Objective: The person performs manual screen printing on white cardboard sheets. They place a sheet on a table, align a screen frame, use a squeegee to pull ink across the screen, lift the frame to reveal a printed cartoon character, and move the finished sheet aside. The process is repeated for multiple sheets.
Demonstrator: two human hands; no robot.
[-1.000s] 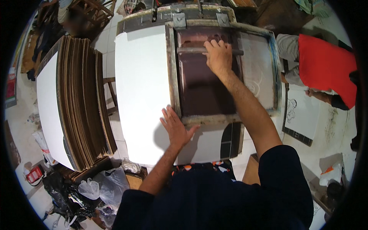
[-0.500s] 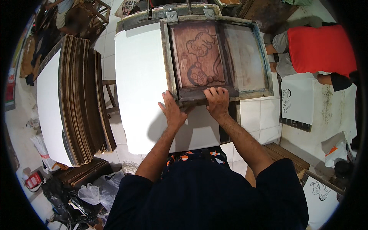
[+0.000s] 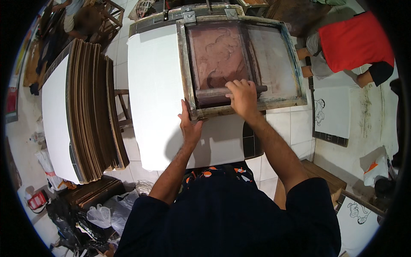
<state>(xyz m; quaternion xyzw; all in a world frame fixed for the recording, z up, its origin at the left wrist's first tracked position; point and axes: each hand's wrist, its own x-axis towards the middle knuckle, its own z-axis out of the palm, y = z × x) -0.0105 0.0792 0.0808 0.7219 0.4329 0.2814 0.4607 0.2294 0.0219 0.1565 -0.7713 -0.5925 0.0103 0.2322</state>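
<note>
A wooden-framed printing screen [image 3: 187, 73] lies flat on a white sheet [image 3: 154, 94] that covers the table. Its mesh is stained reddish brown and shows a faint outline drawing. My right hand [image 3: 242, 97] grips a long squeegee [image 3: 214, 91] near the screen's near edge. My left hand [image 3: 189, 124] presses on the frame's near left corner, fingers spread on the wood and the sheet.
A tall stack of brown boards [image 3: 92, 111] topped with white stands to the left. A person in a red top [image 3: 353, 40] crouches at the upper right beside printed sheets [image 3: 332, 113] on the floor. Plastic bags [image 3: 98, 214] lie at lower left.
The squeegee came from the far part of the screen to its near edge with my right hand. My left hand shifted from the white sheet to the frame's corner.
</note>
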